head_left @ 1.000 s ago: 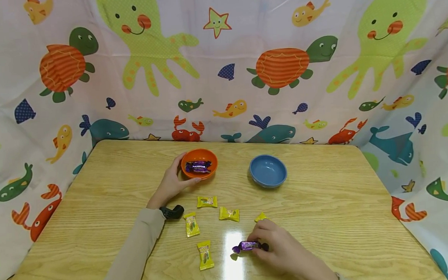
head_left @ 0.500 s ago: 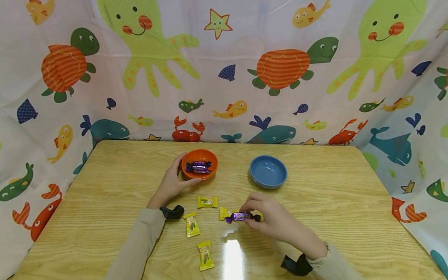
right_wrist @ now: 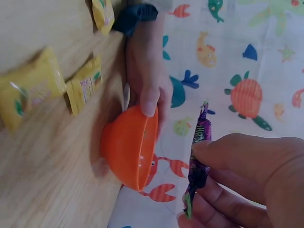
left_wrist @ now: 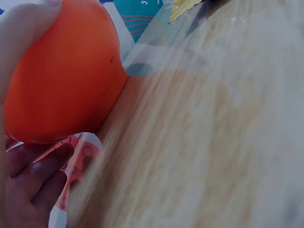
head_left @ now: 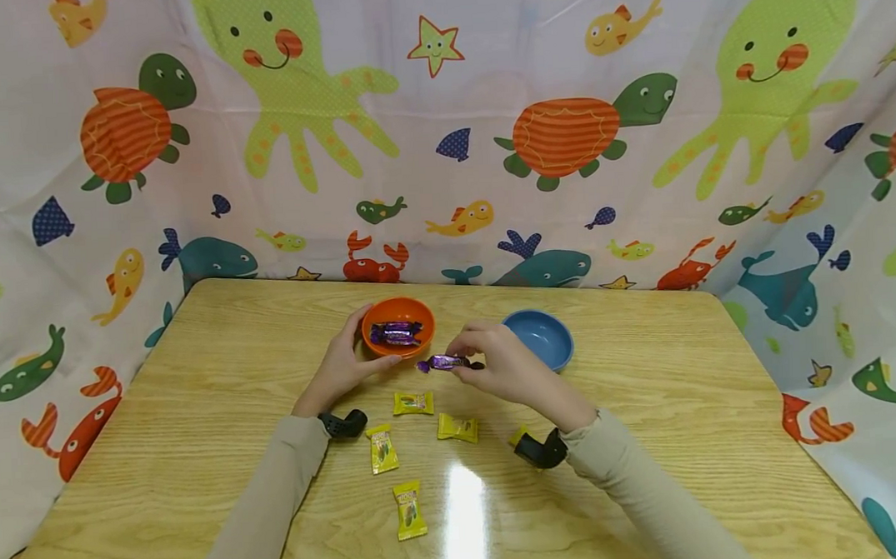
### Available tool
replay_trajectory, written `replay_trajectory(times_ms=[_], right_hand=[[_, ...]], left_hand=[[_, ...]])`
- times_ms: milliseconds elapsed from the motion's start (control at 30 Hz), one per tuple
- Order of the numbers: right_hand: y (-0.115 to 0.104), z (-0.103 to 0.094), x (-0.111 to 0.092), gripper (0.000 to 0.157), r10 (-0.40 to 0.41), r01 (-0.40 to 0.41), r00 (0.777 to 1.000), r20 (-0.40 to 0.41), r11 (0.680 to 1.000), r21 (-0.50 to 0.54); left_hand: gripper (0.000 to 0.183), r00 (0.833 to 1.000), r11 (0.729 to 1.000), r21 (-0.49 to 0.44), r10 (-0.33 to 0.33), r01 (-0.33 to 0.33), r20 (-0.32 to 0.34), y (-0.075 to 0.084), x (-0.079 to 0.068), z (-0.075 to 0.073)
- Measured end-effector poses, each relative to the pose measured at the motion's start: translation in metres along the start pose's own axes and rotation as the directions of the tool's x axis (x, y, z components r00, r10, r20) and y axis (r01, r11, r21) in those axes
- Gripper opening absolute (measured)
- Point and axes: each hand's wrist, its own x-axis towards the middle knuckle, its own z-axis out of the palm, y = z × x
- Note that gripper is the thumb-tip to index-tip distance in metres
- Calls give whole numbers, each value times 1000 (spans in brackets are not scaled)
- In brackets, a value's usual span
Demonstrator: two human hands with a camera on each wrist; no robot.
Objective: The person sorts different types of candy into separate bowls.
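Observation:
My right hand (head_left: pixel 497 362) pinches a purple twist-wrapped candy (head_left: pixel 447 363) between thumb and fingers, just to the right of and in front of the orange bowl (head_left: pixel 427 318). In the right wrist view the candy (right_wrist: pixel 199 156) stands clear of the bowl (right_wrist: pixel 124 145). My left hand (head_left: pixel 351 356) grips the bowl's left side, thumb along the near rim and fingers behind. Inside the bowl lie purple candies (head_left: pixel 396 333). The left wrist view shows the bowl's orange wall (left_wrist: pixel 66 71) with the thumb on it and the other fingers partly hidden.
A blue bowl (head_left: pixel 544 335) stands to the right, partly behind my right hand. Several yellow-wrapped candies (head_left: pixel 412 403) lie on the wooden table (head_left: pixel 685 369); one (head_left: pixel 520 435) is partly covered by the right wrist's black camera mount (head_left: pixel 541 450). A printed curtain (head_left: pixel 427 147) surrounds the table.
My right hand has carried the purple candy from the table's front away from me and leftward, up beside the orange bowl. My left hand has stayed on the bowl.

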Motion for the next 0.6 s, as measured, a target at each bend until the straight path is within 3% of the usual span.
replay_trajectory(times_ms=[133, 233, 433, 600], right_hand=[[4, 5, 23, 13, 23, -23, 999, 23, 1000, -2], [7, 10, 40, 13, 33, -32, 999, 28, 999, -12], [17, 28, 69, 17, 74, -72, 997, 29, 996, -59], [28, 48, 87, 16, 98, -88, 992, 80, 989, -117]], left_hand=[[95, 1000, 999, -26, 20, -20, -10, -20, 5, 2], [94, 999, 999, -37, 33, -33, -12, -26, 6, 2], [95, 998, 997, -29, 68, -68, 5, -28, 6, 1], [94, 999, 998, -30, 54, -54, -6, -25, 5, 1]])
